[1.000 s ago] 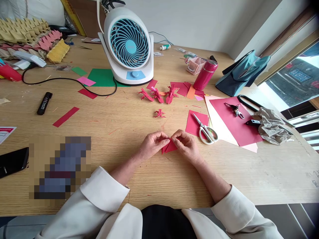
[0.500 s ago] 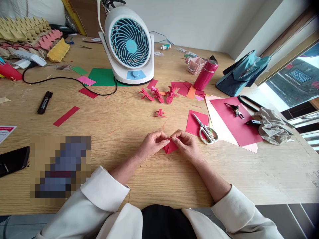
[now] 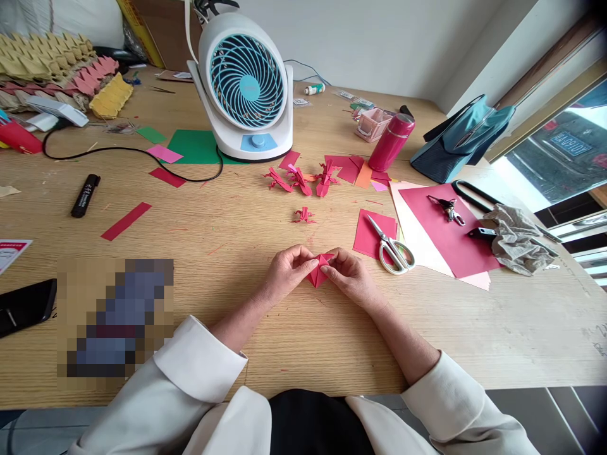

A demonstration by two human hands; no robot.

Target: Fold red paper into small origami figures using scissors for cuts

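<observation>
- Folded red paper point(image 3: 317, 275), head view: located between both hands, above the near middle part of the counter point(image 3: 308, 344); one corner points toward the person.
- Left hand point(image 3: 293, 273): grip closed, thumb and fingers pinching the paper's left side.
- Right hand point(image 3: 351, 277): grip closed, thumb and fingers pinching the right side.
- Small red figure point(image 3: 303, 216): rests on the counter beyond the hands, apart from three larger red figures point(image 3: 326, 180).
- Scissors point(image 3: 396, 255): blades lie across red square sheets point(image 3: 364, 229), near the right hand.
</observation>
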